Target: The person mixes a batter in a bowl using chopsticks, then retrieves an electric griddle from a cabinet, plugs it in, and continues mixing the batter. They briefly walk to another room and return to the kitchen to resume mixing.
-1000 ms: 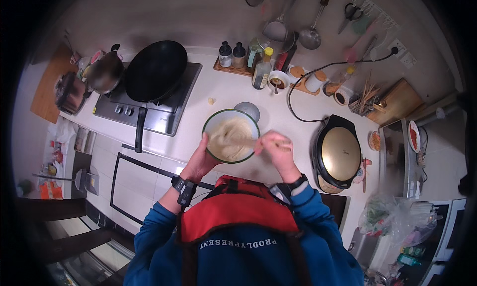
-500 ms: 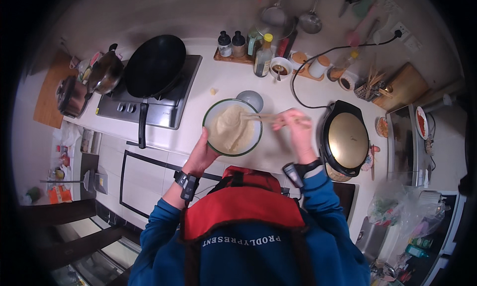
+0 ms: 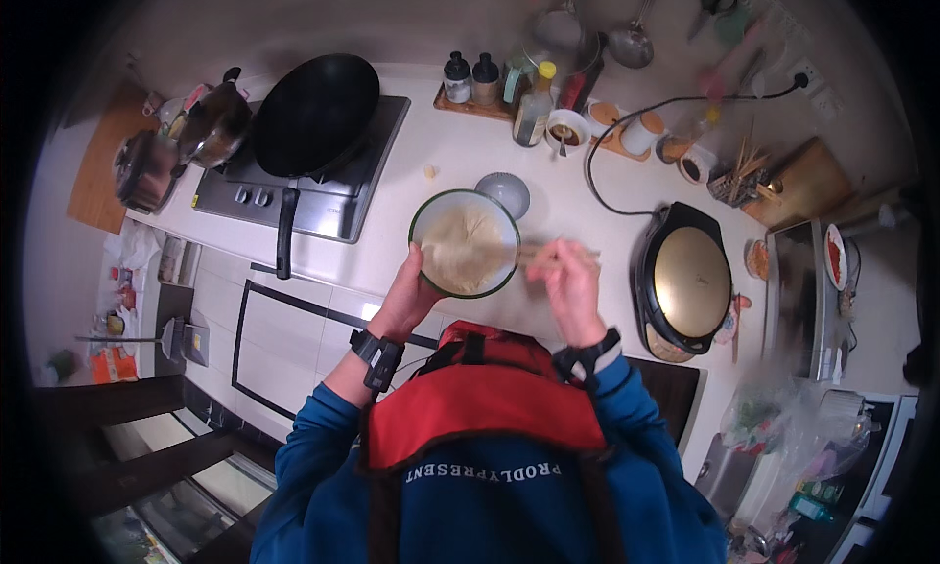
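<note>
A white bowl with a dark green rim point(image 3: 508, 233) is tilted toward me over the counter's front part, with pale, thick batter point(image 3: 458, 256) inside. My left hand point(image 3: 405, 298) grips its left side, thumb on the rim and fingers beneath. In my right hand point(image 3: 570, 285) are wooden chopsticks point(image 3: 532, 254), smeared by motion, their far ends reaching into the batter. A small grey bowl point(image 3: 506, 194) stands just behind the white one, partly hidden by it. Beyond that, a little pale lump point(image 3: 429, 172) lies on the counter.
To the right sits an open round electric griddle point(image 3: 688, 282), its black cord point(image 3: 591, 163) running to the wall socket. A black wok point(image 3: 315, 118) rests on the stove point(image 3: 345, 210) at left, handle jutting over the edge. Seasoning bottles point(image 3: 534, 109) and a sauce bowl point(image 3: 567, 130) line the back.
My right hand has moved left and lower with the chopsticks, whose tips now sit lower in the bowl. The batter's surface has changed shape. The whole view has shifted slightly.
</note>
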The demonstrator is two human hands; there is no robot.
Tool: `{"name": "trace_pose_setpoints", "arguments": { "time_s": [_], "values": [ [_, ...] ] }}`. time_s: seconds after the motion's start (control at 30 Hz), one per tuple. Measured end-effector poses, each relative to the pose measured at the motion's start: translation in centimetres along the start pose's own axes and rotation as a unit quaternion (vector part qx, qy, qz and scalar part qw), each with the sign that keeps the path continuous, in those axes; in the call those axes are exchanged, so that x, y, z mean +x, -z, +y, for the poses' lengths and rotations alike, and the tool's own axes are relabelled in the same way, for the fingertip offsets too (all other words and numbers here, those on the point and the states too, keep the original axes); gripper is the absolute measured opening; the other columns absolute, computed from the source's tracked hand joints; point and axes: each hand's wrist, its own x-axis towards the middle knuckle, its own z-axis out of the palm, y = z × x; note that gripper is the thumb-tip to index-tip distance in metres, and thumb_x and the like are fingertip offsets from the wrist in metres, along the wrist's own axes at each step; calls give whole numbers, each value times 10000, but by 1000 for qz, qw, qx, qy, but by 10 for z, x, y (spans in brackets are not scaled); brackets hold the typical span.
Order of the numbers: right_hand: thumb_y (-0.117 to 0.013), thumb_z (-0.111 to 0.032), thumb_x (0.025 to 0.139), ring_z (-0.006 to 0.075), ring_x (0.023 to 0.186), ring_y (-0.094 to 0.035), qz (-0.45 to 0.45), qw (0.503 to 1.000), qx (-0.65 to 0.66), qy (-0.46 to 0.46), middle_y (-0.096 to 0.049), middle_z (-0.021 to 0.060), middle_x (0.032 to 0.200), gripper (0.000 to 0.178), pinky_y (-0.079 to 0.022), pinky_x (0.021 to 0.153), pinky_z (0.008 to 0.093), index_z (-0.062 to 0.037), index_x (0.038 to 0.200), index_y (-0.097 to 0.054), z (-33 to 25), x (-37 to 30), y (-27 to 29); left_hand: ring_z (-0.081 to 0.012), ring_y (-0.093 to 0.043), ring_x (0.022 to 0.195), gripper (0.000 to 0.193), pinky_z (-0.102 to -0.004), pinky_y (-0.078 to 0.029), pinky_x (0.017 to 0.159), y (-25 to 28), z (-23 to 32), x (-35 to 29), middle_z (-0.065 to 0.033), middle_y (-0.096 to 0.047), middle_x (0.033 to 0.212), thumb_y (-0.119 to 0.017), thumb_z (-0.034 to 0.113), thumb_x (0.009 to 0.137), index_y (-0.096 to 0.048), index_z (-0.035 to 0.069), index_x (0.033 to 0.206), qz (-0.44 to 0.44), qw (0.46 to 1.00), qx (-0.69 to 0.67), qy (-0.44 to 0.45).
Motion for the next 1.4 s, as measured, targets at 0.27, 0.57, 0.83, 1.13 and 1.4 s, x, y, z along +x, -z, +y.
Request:
{"name": "trace_pose_setpoints", "arguments": {
  "time_s": [0.27, 0.57, 0.83, 1.13, 1.4],
  "values": [
    [-492, -122, 956, 243, 647, -634, 49, 993, -63, -90, -606, 117, 799, 167, -540, 639, 346, 27, 913, -554, 9, -3, -5, -262, -373, 1312, 696, -479, -371, 1034, 1, 1, 8, -100, -358, 1432, -297, 577, 951, -223, 91, 1444, 6, 999, 14, -39],
    [-490, -134, 956, 248, 648, -641, 46, 996, -65, -50, -614, 117, 829, 166, -551, 645, 362, 13, 913, -553, 17, 5, -3, -260, -329, 1340, 709, -486, -326, 1068, 5, 2, 13, -98, -311, 1460, -222, 600, 947, -202, 105, 1454, 22, 999, 33, -35],
    [-513, -135, 947, 255, 665, -649, 118, 991, -55, -15, -615, 129, 832, 172, -560, 628, 354, 35, 943, -543, 20, 6, 3, -267, -423, 1271, 666, -489, -445, 966, 10, -4, 23, -104, -388, 1393, -325, 563, 953, -247, 97, 1421, 13, 999, 22, -40],
    [-504, -143, 950, 258, 654, -647, 115, 988, -102, 8, -616, 141, 838, 169, -561, 625, 359, 21, 941, -543, 18, 6, 7, -272, -376, 1310, 734, -489, -384, 1024, 10, -6, 26, -98, -341, 1442, -282, 618, 931, -220, 97, 1444, -1, 998, 56, -31],
    [-480, -139, 961, 261, 670, -650, 69, 990, -81, 96, -609, 131, 837, 171, -552, 656, 359, 24, 985, -525, 19, 2, 8, -272, -461, 1241, 722, -494, -461, 950, 8, -6, 29, -107, -405, 1379, -385, 597, 918, -248, 91, 1414, 22, 998, 36, -52]
  ]
}}
